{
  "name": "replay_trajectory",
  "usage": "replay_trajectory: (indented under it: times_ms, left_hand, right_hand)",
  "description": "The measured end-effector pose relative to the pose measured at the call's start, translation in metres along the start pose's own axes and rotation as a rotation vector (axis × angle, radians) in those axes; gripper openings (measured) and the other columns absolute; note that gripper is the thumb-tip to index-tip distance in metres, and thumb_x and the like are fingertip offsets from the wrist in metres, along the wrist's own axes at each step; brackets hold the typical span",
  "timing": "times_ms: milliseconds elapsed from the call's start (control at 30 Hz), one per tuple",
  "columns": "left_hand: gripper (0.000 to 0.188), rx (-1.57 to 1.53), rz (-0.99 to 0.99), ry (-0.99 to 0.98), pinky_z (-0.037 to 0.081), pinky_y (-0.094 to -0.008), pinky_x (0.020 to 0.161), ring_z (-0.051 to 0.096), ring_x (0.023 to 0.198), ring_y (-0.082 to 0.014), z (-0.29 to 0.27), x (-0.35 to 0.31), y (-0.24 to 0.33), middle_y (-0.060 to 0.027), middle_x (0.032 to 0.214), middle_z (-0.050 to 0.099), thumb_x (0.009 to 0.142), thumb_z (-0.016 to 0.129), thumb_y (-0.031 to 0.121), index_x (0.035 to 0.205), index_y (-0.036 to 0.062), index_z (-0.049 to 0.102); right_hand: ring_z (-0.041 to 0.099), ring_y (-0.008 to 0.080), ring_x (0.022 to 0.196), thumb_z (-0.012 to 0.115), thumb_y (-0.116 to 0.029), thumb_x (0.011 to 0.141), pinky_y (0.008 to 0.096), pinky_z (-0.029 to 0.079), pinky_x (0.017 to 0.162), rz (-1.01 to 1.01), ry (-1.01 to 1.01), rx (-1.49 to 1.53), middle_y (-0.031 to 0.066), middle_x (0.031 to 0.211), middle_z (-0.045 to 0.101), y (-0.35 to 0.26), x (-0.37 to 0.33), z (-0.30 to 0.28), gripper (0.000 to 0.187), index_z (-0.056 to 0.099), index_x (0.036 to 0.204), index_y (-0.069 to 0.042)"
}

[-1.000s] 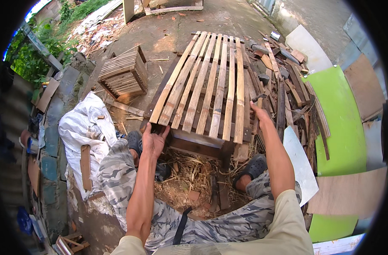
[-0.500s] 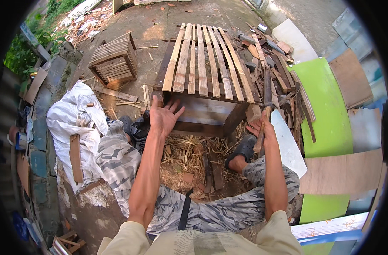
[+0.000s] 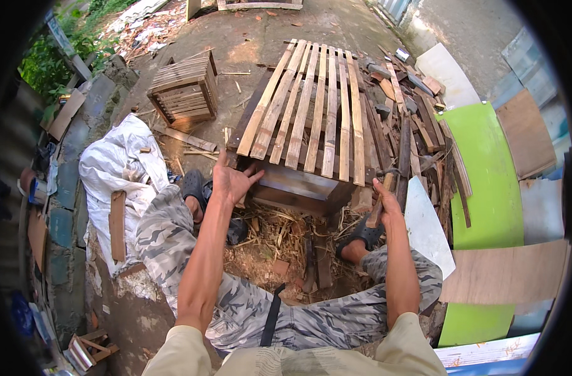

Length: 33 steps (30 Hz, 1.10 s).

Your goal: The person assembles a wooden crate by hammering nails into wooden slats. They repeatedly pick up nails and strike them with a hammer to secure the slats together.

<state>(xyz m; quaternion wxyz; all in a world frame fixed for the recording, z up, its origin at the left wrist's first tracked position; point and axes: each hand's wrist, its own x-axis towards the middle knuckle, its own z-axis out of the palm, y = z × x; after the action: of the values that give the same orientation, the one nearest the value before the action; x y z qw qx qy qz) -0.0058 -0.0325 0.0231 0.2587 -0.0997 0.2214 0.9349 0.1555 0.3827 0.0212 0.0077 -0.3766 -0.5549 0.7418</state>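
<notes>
In front of me stands a dark wooden crate [image 3: 292, 194] topped with pale bamboo slats [image 3: 308, 119] running lengthwise with gaps between them. My left hand [image 3: 231, 180] is at its near left corner, palm up, the thumb on the outer side and the spread fingers curling to the front; the corner lies between them. My right hand [image 3: 389, 203] is wrapped round the wooden handle of a hammer [image 3: 375, 212], beside the crate's near right corner. The hammer's dark head is up by the slat ends, partly hard to make out.
A smaller slatted crate [image 3: 184, 91] stands at the far left. Scrap wood [image 3: 421, 119] is heaped to the right, beside a lime-green panel [image 3: 487, 169]. A white sack [image 3: 124, 169] lies at left. Straw and shavings [image 3: 267, 235] cover the ground between my feet.
The slatted crate has turned a little, its near end shifting left and toward me. My left hand has closed further around its corner. My right hand still holds the hammer, now held closer to the crate.
</notes>
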Motion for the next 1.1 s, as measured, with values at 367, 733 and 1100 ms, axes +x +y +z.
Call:
replay_trajectory:
  times_ms: [367, 733, 1100]
  left_hand:
    - [0.095, 0.206, 0.040, -0.008, 0.036, -0.0592, 0.115, 0.027, 0.146, -0.0414, 0.093, 0.124, 0.143, -0.0246, 0.150, 0.028, 0.095, 0.053, 0.068, 0.157, 0.0060, 0.017]
    - [0.116, 0.771, -0.005, 0.195, 0.026, -0.0523, 0.120, 0.035, 0.144, -0.0412, 0.097, 0.108, 0.047, -0.0280, 0.158, 0.031, 0.084, 0.061, 0.078, 0.159, 0.0003, 0.018]
    - [0.080, 1.053, 0.051, 0.370, 0.045, -0.0467, 0.103, 0.056, 0.124, -0.0316, 0.075, 0.094, 0.021, -0.0275, 0.138, 0.055, 0.094, 0.071, 0.046, 0.139, -0.0153, 0.047]
  right_hand:
    - [0.067, 0.0238, 0.092, 0.086, -0.047, 0.077, 0.0428, 0.057, 0.074, 0.011, -0.059, 0.245, 0.0097, 0.104, 0.063, -0.054, 0.008, 0.120, 0.071, 0.048, 0.120, -0.006]
    - [0.057, 0.0338, 0.112, 0.087, -0.031, 0.078, 0.0540, 0.060, 0.092, 0.052, -0.148, 0.464, 0.0190, 0.120, 0.050, -0.035, -0.018, 0.274, 0.078, 0.042, 0.133, 0.002]
    - [0.062, 0.0276, 0.118, 0.074, -0.027, 0.095, 0.0467, 0.061, 0.086, 0.037, 0.164, 0.188, 0.0167, 0.128, 0.058, 0.001, 0.049, 0.186, 0.055, 0.049, 0.132, 0.005]
